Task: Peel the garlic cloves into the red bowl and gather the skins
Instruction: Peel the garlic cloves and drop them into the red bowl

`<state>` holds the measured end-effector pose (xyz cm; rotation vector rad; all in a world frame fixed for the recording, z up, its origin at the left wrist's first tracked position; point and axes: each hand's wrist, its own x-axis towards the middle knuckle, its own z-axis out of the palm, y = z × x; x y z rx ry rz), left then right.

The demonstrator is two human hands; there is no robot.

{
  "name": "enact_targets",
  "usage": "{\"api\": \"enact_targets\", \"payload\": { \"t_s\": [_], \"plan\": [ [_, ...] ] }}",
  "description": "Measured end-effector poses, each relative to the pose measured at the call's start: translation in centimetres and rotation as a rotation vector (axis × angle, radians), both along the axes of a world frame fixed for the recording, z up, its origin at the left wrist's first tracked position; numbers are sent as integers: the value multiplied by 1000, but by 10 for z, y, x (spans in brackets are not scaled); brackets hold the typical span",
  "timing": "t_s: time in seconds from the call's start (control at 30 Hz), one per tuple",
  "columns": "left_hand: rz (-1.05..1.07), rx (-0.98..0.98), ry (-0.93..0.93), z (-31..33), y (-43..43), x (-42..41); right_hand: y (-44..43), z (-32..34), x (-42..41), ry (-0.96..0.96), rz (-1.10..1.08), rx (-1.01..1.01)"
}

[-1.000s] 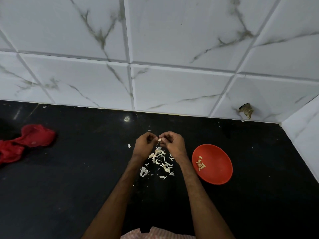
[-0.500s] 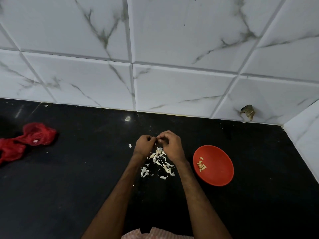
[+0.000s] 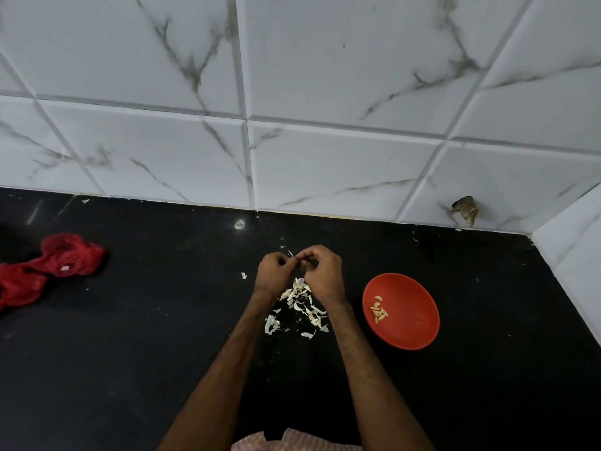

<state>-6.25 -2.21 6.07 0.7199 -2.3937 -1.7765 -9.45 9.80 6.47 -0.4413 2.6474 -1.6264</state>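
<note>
Seems partway: few peeled cloves (image 3: 380,310) in the red bowl (image 3: 411,335), skins (image 3: 304,304) loose on counter (image 3: 130,353), left hand (image 3: 274,271) and right hand (image 3: 325,273) pinching a hidden clove together.

Black counter (image 3: 162,353): skins (image 3: 302,307), red bowl (image 3: 410,330), cloth (image 3: 48,270)

Bare forearms (image 3: 227,369), pink-white striped cloth (image 3: 292,443) at btm edge, poss. apron

White marble-veined wall tiles (image 3: 325,76), black countertop (image 3: 97,369), red mesh bag (image 3: 48,268) left.
</note>
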Motion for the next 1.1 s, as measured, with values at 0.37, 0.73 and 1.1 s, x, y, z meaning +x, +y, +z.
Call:
{"api": "enact_targets", "payload": {
  "t_s": [0.37, 0.73, 1.1],
  "plan": [
    [43, 164, 148, 6, 1, 4, -3, 2, 0, -112, -25, -174],
    [-36, 198, 229, 6, -3, 8, 2, 7, -2, -281, 113, -318],
    [-13, 324, 218, 9, -1, 11, 0, 11, 5, -417, 111, -502]
  ]
}}
